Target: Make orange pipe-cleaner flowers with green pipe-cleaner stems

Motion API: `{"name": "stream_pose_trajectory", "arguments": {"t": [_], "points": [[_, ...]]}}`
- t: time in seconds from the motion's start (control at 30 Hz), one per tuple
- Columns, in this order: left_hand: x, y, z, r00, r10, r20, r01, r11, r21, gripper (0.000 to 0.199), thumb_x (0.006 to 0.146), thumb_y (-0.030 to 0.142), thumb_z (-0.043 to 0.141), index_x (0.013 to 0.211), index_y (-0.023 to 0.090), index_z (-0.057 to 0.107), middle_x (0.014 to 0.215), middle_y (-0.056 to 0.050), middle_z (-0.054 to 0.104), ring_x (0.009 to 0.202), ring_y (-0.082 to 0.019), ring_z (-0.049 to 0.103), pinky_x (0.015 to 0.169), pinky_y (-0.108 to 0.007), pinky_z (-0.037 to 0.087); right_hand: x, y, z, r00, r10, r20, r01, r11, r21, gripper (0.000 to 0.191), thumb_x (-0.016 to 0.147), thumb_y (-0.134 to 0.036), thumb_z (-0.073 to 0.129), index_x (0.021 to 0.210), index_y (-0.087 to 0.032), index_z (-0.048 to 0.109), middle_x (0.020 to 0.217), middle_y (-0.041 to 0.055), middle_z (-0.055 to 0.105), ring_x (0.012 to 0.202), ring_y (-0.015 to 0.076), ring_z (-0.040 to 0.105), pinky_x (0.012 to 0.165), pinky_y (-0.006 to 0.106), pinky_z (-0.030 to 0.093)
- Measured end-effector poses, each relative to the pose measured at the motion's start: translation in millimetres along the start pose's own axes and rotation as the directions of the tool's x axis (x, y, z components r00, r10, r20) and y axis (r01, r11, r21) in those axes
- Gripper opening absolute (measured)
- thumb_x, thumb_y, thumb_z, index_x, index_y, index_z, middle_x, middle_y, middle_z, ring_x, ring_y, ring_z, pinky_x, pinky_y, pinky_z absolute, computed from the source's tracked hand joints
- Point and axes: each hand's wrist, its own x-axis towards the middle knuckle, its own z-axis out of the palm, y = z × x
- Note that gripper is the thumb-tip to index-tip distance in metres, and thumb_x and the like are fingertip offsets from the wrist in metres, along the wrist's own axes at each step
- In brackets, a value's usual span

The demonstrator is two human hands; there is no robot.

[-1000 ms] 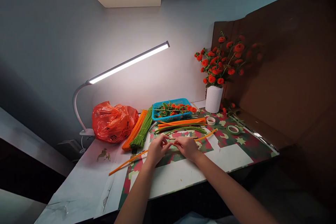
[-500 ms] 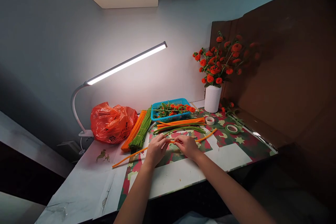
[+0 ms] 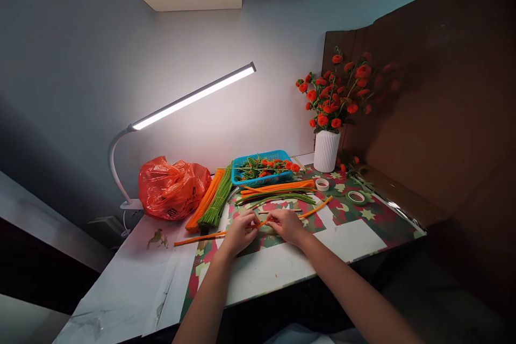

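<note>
Orange pipe cleaners (image 3: 316, 208) run through both my hands, with ends sticking out to the left and to the right. My left hand (image 3: 242, 232) is closed in a pinch on them. Close beside it, my right hand (image 3: 284, 225) pinches the same strands, and a short orange stretch shows between the fingertips. How the strands join there is too small to make out. Just behind my hands lies a thin stick (image 3: 288, 210). Farther back are loose green pipe cleaners (image 3: 282, 198) and a row of orange ones (image 3: 278, 187).
A blue basket (image 3: 264, 180) holds orange flowers and green leaves. Left of it lie orange and green bundles (image 3: 215, 207) and a red plastic bag (image 3: 173, 188). Tape rolls (image 3: 356, 198), a white vase (image 3: 326, 151) of flowers and a cardboard panel (image 3: 423, 102) stand right. A lamp (image 3: 193, 98) hangs over.
The left end of the orange pipe cleaners has swung up a little and now shows as separate strands. My left hand has turned and dropped slightly; my right hand has barely moved.
</note>
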Motion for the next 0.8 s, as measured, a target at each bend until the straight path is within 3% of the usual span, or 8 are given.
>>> {"name": "stream_pose_trajectory", "arguments": {"t": [0.2, 0.33, 0.43, 0.63, 0.8], "points": [[2, -3, -1.1, 0.98, 0.191, -0.061, -0.168, 0.95, 0.263, 0.016, 0.081, 0.014, 0.055, 0.085, 0.023, 0.068, 0.085, -0.004, 0.065, 0.079, -0.017, 0.057, 0.07, -0.029, 0.045, 1, 2, -2, 0.996, 0.078, 0.045, -0.081, 0.995, 0.065, 0.005, 0.078, -0.023, 0.064, 0.075, -0.02, 0.067, 0.063, -0.002, 0.061, 0.057, 0.0119, 0.051, 0.054, 0.021, 0.031], [3, -1, -1.8, 0.946, 0.316, -0.074, -0.278, 0.907, 0.317, 0.016, 0.087, 0.023, 0.055, 0.082, 0.025, 0.07, 0.08, -0.003, 0.067, 0.073, -0.015, 0.057, 0.069, -0.028, 0.044, 3, 11, -2, 0.988, 0.094, 0.122, -0.117, 0.972, 0.202, 0.008, 0.078, -0.024, 0.063, 0.074, -0.018, 0.067, 0.061, -0.0024, 0.058, 0.056, 0.0108, 0.048, 0.051, 0.02, 0.031], [3, 1, -2.4, 0.935, 0.347, -0.076, -0.305, 0.893, 0.332, 0.018, 0.088, 0.024, 0.055, 0.079, 0.026, 0.071, 0.08, -0.002, 0.067, 0.07, -0.014, 0.056, 0.067, -0.027, 0.043, 4, 19, -1, 0.978, 0.083, 0.193, -0.136, 0.949, 0.285, 0.011, 0.077, -0.025, 0.062, 0.074, -0.016, 0.067, 0.062, -0.0022, 0.058, 0.057, 0.0107, 0.048, 0.051, 0.019, 0.032], [1, 3, -0.7, 0.952, 0.293, -0.086, -0.265, 0.932, 0.246, 0.016, 0.085, 0.024, 0.058, 0.076, 0.025, 0.071, 0.079, -0.002, 0.067, 0.072, -0.014, 0.056, 0.068, -0.027, 0.043, 4, 20, -3, 0.974, 0.081, 0.211, -0.151, 0.927, 0.343, 0.011, 0.077, -0.026, 0.062, 0.075, -0.016, 0.067, 0.066, -0.0011, 0.061, 0.059, 0.0113, 0.051, 0.053, 0.02, 0.035], [1, 7, 3.0, 0.976, 0.091, -0.196, -0.102, 0.994, -0.044, 0.013, 0.082, 0.028, 0.062, 0.073, 0.02, 0.068, 0.075, -0.002, 0.065, 0.074, -0.015, 0.057, 0.07, -0.028, 0.044, 2, 11, -5, 0.999, 0.025, 0.047, -0.035, 0.975, 0.219, 0.01, 0.08, -0.026, 0.063, 0.078, -0.017, 0.067, 0.065, -0.0008, 0.062, 0.058, 0.0118, 0.052, 0.053, 0.021, 0.034]]}}
